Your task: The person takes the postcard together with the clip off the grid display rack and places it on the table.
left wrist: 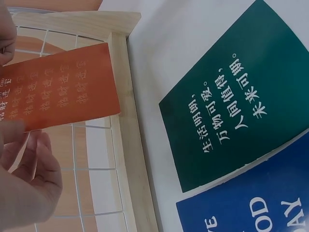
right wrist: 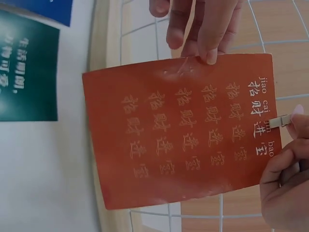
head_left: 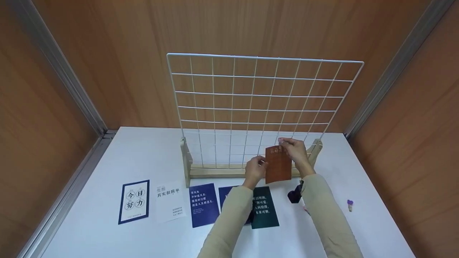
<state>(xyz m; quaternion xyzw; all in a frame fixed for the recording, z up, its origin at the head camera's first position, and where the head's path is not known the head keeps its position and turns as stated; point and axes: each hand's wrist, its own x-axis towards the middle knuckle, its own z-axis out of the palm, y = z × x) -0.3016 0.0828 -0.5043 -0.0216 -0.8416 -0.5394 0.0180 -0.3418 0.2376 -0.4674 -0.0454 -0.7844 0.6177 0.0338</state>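
An orange-red card (head_left: 278,164) with rows of Chinese characters is held upright in front of the white wire grid (head_left: 233,94). My left hand (head_left: 255,170) pinches the card's side edge between thumb and fingers, as the right wrist view shows. At the card's top edge, my right hand (head_left: 296,152) pinches a small wooden clothespin (right wrist: 279,122), whose tip overlaps the card. Behind the card, the grid is partly hidden. In the left wrist view the right hand (left wrist: 6,38) shows only at the image edge.
The grid stands in a wooden base (head_left: 215,173). On the white table lie a blue-bordered card (head_left: 133,201), a white card (head_left: 170,202), a blue card (head_left: 203,205), another partly covered blue card, and a green card (head_left: 265,208). A dark object (head_left: 294,195) and a purple-topped clothespin (head_left: 350,205) lie rightward.
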